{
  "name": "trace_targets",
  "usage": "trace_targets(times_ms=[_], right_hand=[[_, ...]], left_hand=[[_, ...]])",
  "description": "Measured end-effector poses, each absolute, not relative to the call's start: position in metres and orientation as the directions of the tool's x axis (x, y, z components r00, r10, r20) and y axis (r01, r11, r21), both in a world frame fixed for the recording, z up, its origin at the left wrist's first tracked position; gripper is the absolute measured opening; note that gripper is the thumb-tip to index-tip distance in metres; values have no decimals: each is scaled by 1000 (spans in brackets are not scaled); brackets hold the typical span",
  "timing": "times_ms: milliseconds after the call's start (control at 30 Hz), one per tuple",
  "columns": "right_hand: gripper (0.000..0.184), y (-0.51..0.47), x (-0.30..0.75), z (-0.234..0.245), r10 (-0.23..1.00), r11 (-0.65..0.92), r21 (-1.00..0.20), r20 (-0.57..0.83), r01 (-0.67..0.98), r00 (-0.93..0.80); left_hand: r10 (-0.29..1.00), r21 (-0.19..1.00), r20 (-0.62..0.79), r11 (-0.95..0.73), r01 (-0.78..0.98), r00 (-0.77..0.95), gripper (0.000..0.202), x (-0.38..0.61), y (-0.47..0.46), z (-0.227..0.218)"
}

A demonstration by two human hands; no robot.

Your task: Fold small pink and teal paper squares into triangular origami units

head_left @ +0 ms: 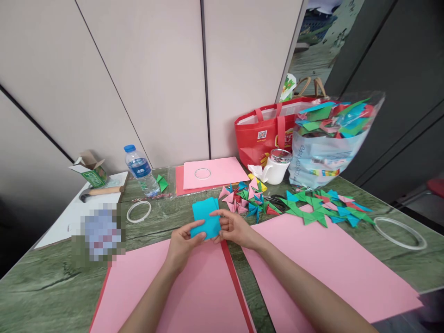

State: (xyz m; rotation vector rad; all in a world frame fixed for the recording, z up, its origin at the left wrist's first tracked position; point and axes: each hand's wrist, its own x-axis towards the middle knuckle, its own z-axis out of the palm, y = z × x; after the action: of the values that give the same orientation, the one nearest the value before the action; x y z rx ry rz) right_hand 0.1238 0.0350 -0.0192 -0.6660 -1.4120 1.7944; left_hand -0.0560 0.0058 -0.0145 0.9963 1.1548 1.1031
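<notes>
Before me, a small blue sheet of paper (204, 230) is held up at its left edge by my left hand (182, 244), thumb in front. My right hand (236, 229) has the right edge of the same sheet between its fingers, with the index finger stretched along the top. Just behind it lies a stack of blue paper (204, 207) on the table. Under my hands spreads a large pink sheet (194, 286) with red edges showing beneath. Folded paper pieces (243, 199) in pink, blue, green and red are heaped beyond my right hand.
Green folded stars (308, 208) lie right of the heap, near a white mug (276, 166). Behind stand a red bag (256, 138) and a filled plastic bag (319, 152). Leftward are a water bottle (140, 171), a hammer (100, 192) and a white ring (138, 212). Another pink sheet (322, 263) lies right.
</notes>
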Motion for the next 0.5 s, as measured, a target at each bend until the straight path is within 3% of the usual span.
trace_targets(times_ms=[200, 500], right_hand=[[47, 33, 125, -16, 794, 1, -989, 92, -150, -601], [49, 33, 126, -18, 779, 85, -984, 164, -158, -605]], left_hand=[[970, 950, -233, 243, -196, 77, 50, -57, 7, -17], [969, 929, -232, 248, -276, 90, 50, -55, 6, -15]])
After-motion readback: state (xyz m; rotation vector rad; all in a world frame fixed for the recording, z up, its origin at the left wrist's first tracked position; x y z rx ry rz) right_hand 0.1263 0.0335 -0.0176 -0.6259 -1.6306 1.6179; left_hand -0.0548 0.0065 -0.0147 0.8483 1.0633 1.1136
